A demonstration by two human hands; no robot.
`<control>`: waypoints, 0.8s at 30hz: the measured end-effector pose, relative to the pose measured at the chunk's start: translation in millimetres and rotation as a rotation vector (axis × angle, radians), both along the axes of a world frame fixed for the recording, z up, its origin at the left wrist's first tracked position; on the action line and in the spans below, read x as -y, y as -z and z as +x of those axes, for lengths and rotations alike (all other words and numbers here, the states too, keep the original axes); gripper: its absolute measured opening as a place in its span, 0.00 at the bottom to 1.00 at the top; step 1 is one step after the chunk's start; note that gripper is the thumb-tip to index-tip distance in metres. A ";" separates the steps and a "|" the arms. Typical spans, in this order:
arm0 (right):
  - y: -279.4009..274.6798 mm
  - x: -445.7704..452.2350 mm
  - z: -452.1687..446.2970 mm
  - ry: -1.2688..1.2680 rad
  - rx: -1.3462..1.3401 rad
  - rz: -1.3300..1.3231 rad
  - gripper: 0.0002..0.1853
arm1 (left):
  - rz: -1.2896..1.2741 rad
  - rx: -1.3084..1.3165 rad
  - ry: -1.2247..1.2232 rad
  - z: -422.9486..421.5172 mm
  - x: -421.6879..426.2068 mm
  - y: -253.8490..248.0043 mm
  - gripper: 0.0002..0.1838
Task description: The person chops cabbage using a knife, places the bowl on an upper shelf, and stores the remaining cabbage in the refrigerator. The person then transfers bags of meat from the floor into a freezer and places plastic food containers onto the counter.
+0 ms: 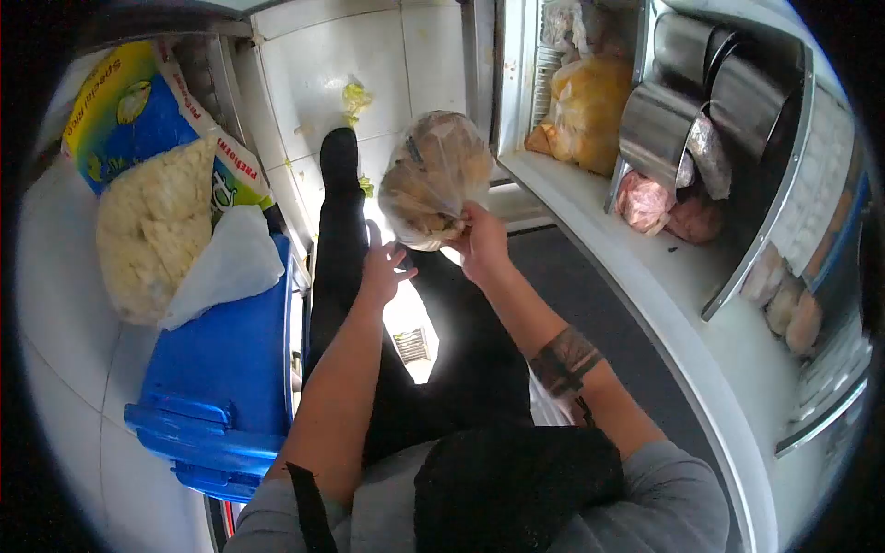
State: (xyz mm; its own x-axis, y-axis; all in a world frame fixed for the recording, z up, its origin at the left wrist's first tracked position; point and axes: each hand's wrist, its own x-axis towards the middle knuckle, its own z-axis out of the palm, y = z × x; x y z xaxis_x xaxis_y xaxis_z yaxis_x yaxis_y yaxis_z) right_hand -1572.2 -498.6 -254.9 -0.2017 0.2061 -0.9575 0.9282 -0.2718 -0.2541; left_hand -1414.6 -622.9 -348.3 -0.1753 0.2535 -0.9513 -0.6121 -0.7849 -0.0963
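Observation:
A clear plastic bag point(437, 175) with brownish contents hangs in front of me, over the floor. My right hand point(483, 241) grips its gathered end at the lower right, fingers closed round the plastic. Just below and left of the bag is my left hand point(383, 272), its fingers apart and holding nothing. What exactly the bag contains is blurred by the plastic.
At right stands an open chest freezer point(645, 276) with a yellowish bag point(592, 106), metal containers point(656, 129) and pink wrapped packages point(643, 203). A blue lidded bin point(217, 359) carries a bag of pale pieces point(152, 235) at left. Leafy scraps point(356, 100) lie on the tiled floor.

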 end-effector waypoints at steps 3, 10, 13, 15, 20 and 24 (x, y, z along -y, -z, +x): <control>-0.4 14.4 -6.8 0.076 -0.023 -0.103 0.12 | -0.124 -0.192 0.103 -29.8 14.9 4.4 0.49; 23.4 36.9 -28.5 0.062 -0.157 -0.243 0.13 | -0.340 -0.314 0.126 -130.9 50.4 8.5 0.38; 2.3 36.0 -68.0 0.074 -0.316 -0.144 0.16 | -0.342 -0.527 0.216 -186.5 40.7 24.9 0.34; -11.8 29.4 -108.9 0.140 -0.473 -0.038 0.17 | -0.272 -0.495 0.167 -245.9 15.4 36.9 0.33; -19.5 -25.6 -195.4 -0.301 -1.023 0.403 0.22 | -0.117 -0.957 0.276 -456.4 -102.6 30.2 0.35; 26.4 -32.5 -140.6 -0.261 -0.792 0.203 0.25 | 0.168 -1.034 0.418 -506.9 -155.9 45.9 0.34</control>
State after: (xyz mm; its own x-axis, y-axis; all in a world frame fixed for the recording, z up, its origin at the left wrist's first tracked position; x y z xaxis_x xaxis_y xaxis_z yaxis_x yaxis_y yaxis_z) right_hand -1712.8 -466.1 -281.3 -0.8601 0.2124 -0.4639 0.4832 0.0471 -0.8743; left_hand -1921.5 -467.0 -394.1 -0.7305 0.5885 -0.3466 -0.6711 -0.5243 0.5242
